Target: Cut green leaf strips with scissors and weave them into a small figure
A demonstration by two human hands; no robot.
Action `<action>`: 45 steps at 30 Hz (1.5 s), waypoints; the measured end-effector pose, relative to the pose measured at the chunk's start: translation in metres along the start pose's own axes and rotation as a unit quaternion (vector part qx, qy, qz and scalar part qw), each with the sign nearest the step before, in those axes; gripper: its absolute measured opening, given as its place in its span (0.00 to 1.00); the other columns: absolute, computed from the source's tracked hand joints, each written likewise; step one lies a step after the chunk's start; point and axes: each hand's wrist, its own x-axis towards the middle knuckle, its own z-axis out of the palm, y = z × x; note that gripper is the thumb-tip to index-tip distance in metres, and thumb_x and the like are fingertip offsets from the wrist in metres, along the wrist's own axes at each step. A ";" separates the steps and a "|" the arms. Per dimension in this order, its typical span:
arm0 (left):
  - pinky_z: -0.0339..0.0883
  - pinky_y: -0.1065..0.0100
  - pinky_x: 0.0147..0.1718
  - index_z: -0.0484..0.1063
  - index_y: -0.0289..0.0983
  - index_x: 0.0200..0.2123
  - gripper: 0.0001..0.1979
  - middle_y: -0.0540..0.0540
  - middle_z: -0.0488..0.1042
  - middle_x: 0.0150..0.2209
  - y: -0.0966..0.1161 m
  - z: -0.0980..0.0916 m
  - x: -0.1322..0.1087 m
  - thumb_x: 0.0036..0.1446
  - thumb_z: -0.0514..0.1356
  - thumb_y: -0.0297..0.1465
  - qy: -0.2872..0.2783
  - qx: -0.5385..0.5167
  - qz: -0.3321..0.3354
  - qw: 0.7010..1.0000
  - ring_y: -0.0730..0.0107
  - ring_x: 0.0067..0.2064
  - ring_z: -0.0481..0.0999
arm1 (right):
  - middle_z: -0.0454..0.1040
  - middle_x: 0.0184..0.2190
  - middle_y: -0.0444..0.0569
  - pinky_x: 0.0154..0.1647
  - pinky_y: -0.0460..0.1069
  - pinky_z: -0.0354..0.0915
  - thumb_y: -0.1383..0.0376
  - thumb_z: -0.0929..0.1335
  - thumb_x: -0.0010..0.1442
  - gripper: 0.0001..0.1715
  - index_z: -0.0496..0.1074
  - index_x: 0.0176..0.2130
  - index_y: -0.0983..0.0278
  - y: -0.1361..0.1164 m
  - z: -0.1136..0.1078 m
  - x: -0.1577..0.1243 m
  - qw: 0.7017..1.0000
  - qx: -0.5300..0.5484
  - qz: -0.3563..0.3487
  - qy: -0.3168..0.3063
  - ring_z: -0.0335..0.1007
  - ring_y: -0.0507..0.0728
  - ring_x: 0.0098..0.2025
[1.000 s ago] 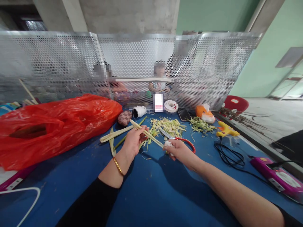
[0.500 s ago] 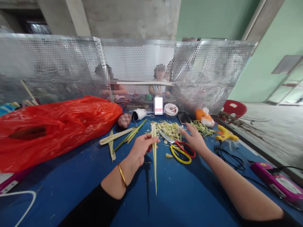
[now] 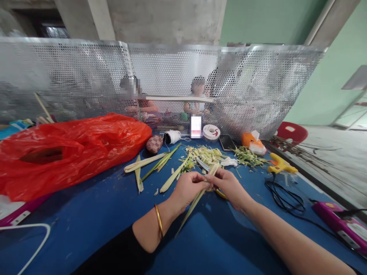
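My left hand (image 3: 189,188) and my right hand (image 3: 229,185) meet above the blue table (image 3: 120,206), both pinching one long pale green leaf strip (image 3: 191,205). The strip runs from the fingers down toward me and tapers to a point. A gold bangle sits on my left wrist. The scissors (image 3: 220,194) lie mostly hidden beneath my right hand. Behind the hands is a pile of leaf trimmings (image 3: 205,154) and a crumpled white tissue (image 3: 229,162).
A big red plastic bag (image 3: 69,149) fills the left. Loose leaf strips (image 3: 149,162) lie beside it. A yellow glue gun (image 3: 279,165) with black cord (image 3: 283,194) and a purple device (image 3: 341,225) are on the right. A perforated metal screen (image 3: 172,72) stands behind, with people beyond it.
My right hand came back from the trimmings pile and joined the left on the leaf strip. The strip turned from pointing straight at me to slanting left. A tissue now lies by the pile.
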 end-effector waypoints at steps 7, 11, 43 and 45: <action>0.56 0.72 0.22 0.73 0.36 0.22 0.09 0.51 0.70 0.20 0.001 -0.004 0.002 0.51 0.60 0.33 0.027 0.019 -0.030 0.999 0.75 0.21 0.64 | 0.70 0.20 0.42 0.24 0.45 0.57 0.58 0.76 0.41 0.17 0.71 0.26 0.65 0.000 -0.002 0.001 0.999 0.043 0.010 -0.002 0.61 0.49 0.22; 0.55 0.72 0.21 0.72 0.36 0.22 0.10 0.53 0.69 0.18 -0.002 -0.008 0.006 0.52 0.58 0.33 0.035 0.029 -0.028 0.999 0.75 0.20 0.63 | 0.71 0.22 0.42 0.23 0.44 0.58 0.62 0.74 0.43 0.11 0.70 0.27 0.64 -0.001 -0.004 0.002 0.998 0.060 0.003 0.001 0.62 0.49 0.23; 0.52 0.70 0.25 0.72 0.38 0.22 0.09 0.54 0.68 0.20 -0.010 -0.012 0.014 0.50 0.60 0.35 0.066 0.191 0.097 0.975 0.71 0.24 0.63 | 0.71 0.23 0.43 0.27 0.47 0.64 0.60 0.72 0.46 0.14 0.68 0.32 0.64 0.003 -0.006 0.005 1.000 -0.027 0.001 -0.008 0.68 0.52 0.25; 0.52 0.70 0.25 0.72 0.37 0.21 0.08 0.54 0.67 0.19 -0.006 -0.015 0.015 0.48 0.61 0.34 0.083 0.170 0.085 0.978 0.72 0.23 0.63 | 0.73 0.26 0.45 0.30 0.48 0.66 0.62 0.69 0.50 0.10 0.69 0.34 0.64 -0.002 -0.014 0.008 0.995 -0.102 -0.010 -0.018 0.70 0.53 0.28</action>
